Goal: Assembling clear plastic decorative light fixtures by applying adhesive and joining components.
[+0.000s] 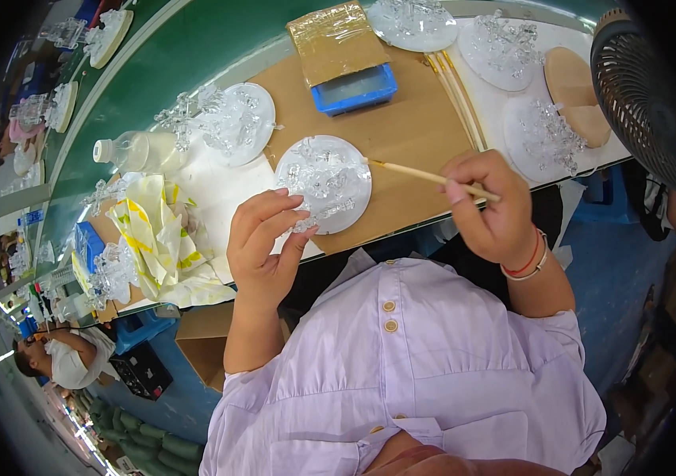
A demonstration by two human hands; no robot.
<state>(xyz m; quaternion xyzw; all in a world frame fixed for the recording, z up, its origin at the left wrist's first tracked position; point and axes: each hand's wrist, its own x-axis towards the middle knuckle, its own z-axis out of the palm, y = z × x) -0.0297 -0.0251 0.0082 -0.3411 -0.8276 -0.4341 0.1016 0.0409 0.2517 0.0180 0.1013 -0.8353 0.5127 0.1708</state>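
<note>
Near table edge [401, 229], left hand [263, 242] at disc [324, 184] rim (grip unclear); right hand [490, 208] holds brush [413, 171] over bare cardboard [413, 127].

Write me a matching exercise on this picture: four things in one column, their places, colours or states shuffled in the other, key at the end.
Things
1. Pale brush
2. Clear bottle
3. Blue tray
4. Round fan

Descriptions
A. White-capped, lying on its side
B. Black, at the picture's right
C. Held in the right hand
D. Partly covered by cardboard

Pairs: 1-C, 2-A, 3-D, 4-B
</note>
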